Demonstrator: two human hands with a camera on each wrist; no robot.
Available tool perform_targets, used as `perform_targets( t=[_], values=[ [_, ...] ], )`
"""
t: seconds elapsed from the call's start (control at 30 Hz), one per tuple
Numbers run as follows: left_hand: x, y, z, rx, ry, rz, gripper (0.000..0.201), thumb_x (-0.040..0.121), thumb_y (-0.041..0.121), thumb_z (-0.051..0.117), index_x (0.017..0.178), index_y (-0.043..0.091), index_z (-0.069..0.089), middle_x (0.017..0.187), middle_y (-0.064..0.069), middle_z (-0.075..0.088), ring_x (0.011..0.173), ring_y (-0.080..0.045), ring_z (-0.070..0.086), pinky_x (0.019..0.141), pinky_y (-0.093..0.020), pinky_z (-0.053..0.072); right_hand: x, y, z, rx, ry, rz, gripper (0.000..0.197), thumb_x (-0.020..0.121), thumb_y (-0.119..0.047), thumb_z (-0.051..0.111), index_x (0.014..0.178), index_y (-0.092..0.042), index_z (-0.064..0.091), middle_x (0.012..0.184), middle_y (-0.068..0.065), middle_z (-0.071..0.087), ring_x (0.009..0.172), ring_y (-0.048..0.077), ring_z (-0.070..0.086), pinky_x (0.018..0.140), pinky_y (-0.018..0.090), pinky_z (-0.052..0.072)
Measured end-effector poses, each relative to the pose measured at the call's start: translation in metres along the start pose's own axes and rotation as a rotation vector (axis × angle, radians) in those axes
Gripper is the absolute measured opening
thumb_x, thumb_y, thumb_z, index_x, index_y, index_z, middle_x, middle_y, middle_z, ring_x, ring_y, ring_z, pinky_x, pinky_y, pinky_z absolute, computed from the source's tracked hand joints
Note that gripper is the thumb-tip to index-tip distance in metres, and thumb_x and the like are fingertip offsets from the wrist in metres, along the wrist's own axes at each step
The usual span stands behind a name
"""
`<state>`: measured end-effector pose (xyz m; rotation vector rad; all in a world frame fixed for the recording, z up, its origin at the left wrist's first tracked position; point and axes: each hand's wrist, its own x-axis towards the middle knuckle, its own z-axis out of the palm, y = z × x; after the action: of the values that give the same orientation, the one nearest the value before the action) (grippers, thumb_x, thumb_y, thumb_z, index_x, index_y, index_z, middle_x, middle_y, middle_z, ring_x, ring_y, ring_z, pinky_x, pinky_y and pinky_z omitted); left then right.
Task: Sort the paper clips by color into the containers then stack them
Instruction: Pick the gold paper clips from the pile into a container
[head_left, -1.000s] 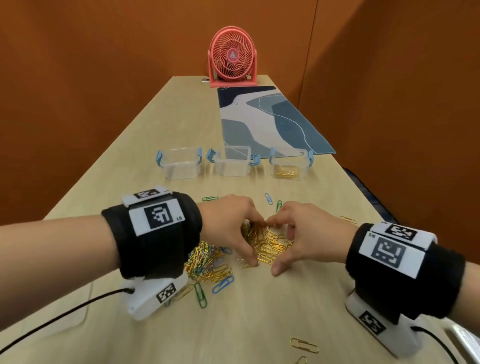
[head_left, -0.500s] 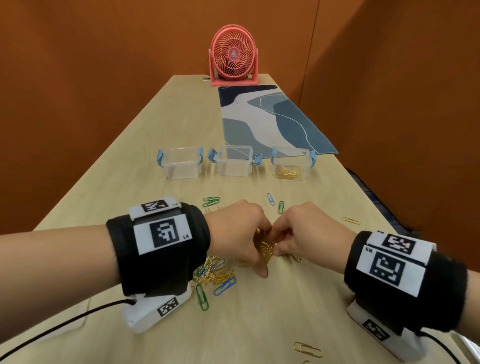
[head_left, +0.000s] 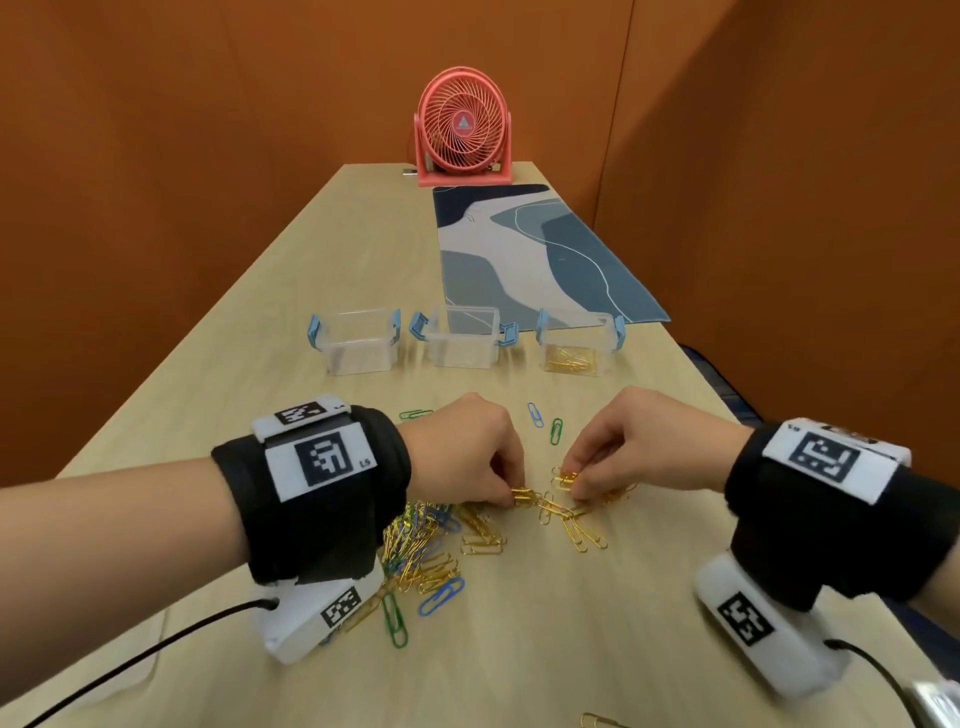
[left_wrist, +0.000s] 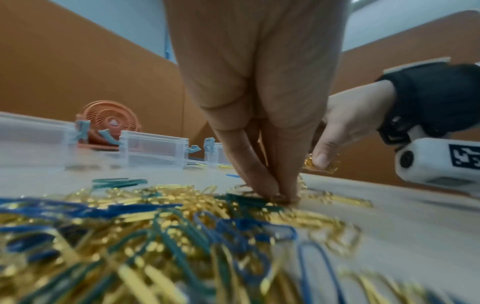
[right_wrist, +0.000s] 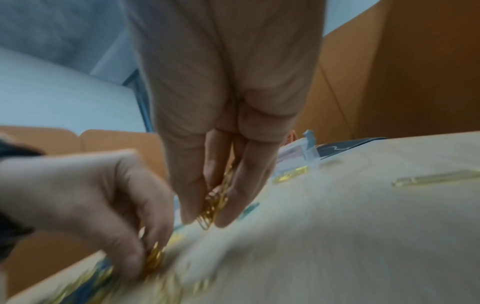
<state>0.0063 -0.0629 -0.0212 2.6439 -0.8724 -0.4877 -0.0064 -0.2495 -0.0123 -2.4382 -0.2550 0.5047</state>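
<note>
A mixed pile of gold, blue and green paper clips (head_left: 415, 545) lies under my left wrist. More gold clips (head_left: 576, 530) are spread between my hands. My left hand (head_left: 511, 496) pinches a small bunch of gold clips (left_wrist: 280, 198) down at the table. My right hand (head_left: 574, 483) pinches another bunch of gold clips (right_wrist: 213, 207) just above the table. Three clear containers with blue latches stand in a row beyond: the left one (head_left: 358, 343) and the middle one (head_left: 462, 338) look empty, while the right one (head_left: 576, 343) holds gold clips.
Loose blue (head_left: 535, 414) and green (head_left: 556, 431) clips lie past my hands. A gold clip (head_left: 597, 721) lies at the near edge. A patterned mat (head_left: 530, 254) and a pink fan (head_left: 462, 127) occupy the far end. Orange walls flank the long table (head_left: 519, 649).
Both hands closed on the gold heap together, then drew apart, each with a pinch of gold clips. The right hand has risen slightly. Some gold clips were left scattered between them.
</note>
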Motion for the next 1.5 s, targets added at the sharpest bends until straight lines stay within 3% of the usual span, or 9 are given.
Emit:
perform_targets(
  t=[0.2,0.47,0.67,0.77,0.93,1.07,1.23,1.4,1.5],
  values=[
    [0.018,-0.013,-0.037,-0.498,-0.081,-0.184,0.013,0.076,0.009,0.074,0.089,0.008,0.072,0.08,-0.003,0.072,0.061,-0.007,0.064,0.069,-0.015,0.055,0.015,0.003,-0.051,0.195,0.182,0.061,0.02,0.071,-0.016,0.078,0.09,-0.011,0.075,0.088,0.007,0.074,0.077,0.016,0.068,0.079,0.027,0.058],
    [0.085,-0.002,-0.087,-0.754,0.196,-0.219,0.012,0.08,-0.002,0.068,0.091,-0.004,0.067,0.077,-0.009,0.066,0.054,-0.005,0.064,0.053,-0.011,0.052,0.07,-0.003,-0.088,0.237,0.398,0.115,0.019,0.072,-0.011,0.078,0.09,-0.008,0.073,0.082,0.005,0.071,0.072,0.013,0.067,0.071,0.021,0.056],
    [0.138,0.004,-0.083,-0.521,0.293,-0.306,0.02,0.079,0.004,0.07,0.098,-0.002,0.067,0.076,-0.008,0.065,0.063,-0.014,0.061,0.086,-0.029,0.056,0.102,0.007,-0.084,0.014,0.455,0.168,0.023,0.071,-0.02,0.08,0.091,-0.012,0.075,0.089,0.005,0.072,0.08,0.015,0.067,0.084,0.031,0.056],
    [0.147,0.004,-0.079,-0.448,0.277,-0.292,0.025,0.08,0.007,0.07,0.105,-0.001,0.068,0.086,-0.01,0.068,0.068,-0.016,0.063,0.089,-0.031,0.055,0.102,0.01,-0.085,0.004,0.432,0.154,0.024,0.073,-0.023,0.079,0.093,-0.012,0.074,0.089,0.004,0.071,0.079,0.014,0.067,0.08,0.027,0.055],
    [0.143,0.008,-0.084,-0.486,0.262,-0.248,0.022,0.083,0.004,0.066,0.105,0.003,0.069,0.095,-0.011,0.07,0.081,-0.017,0.067,0.089,-0.029,0.054,0.092,0.013,-0.093,0.089,0.423,0.117,0.022,0.075,-0.015,0.076,0.096,-0.01,0.073,0.091,0.008,0.072,0.082,0.015,0.069,0.083,0.03,0.057],
    [0.126,0.006,-0.089,-0.413,0.35,-0.227,0.016,0.084,0.006,0.065,0.099,0.005,0.07,0.093,-0.011,0.071,0.072,-0.015,0.065,0.08,-0.023,0.056,0.067,0.015,-0.095,0.091,0.454,0.167,0.017,0.076,-0.009,0.074,0.092,-0.003,0.072,0.084,0.011,0.07,0.075,0.019,0.067,0.079,0.034,0.058],
    [0.092,-0.006,-0.075,-0.082,0.182,-0.198,0.014,0.082,0.006,0.065,0.092,0.009,0.073,0.078,-0.001,0.07,0.061,-0.009,0.062,0.057,-0.011,0.052,0.028,0.034,-0.083,-0.265,0.069,0.461,0.027,0.063,-0.01,0.084,0.086,-0.003,0.074,0.082,0.012,0.074,0.074,0.023,0.066,0.078,0.036,0.057],
    [0.088,-0.013,-0.043,0.281,0.019,-0.146,0.042,0.091,0.012,0.047,0.132,0.015,0.052,0.132,-0.002,0.056,0.118,-0.02,0.053,0.099,-0.028,0.041,0.02,0.039,-0.058,-0.295,-0.034,0.473,0.022,0.062,-0.002,0.083,0.081,-0.001,0.072,0.073,0.01,0.072,0.067,0.022,0.066,0.077,0.035,0.057],
    [0.096,-0.01,-0.033,0.383,-0.031,-0.151,0.042,0.093,0.008,0.037,0.134,0.011,0.047,0.133,-0.008,0.053,0.12,-0.025,0.049,0.098,-0.031,0.039,0.02,0.026,-0.045,-0.161,-0.056,0.372,0.015,0.066,0.004,0.079,0.073,-0.006,0.07,0.05,-0.003,0.066,0.052,0.011,0.062,0.059,0.021,0.057]
  ],
)
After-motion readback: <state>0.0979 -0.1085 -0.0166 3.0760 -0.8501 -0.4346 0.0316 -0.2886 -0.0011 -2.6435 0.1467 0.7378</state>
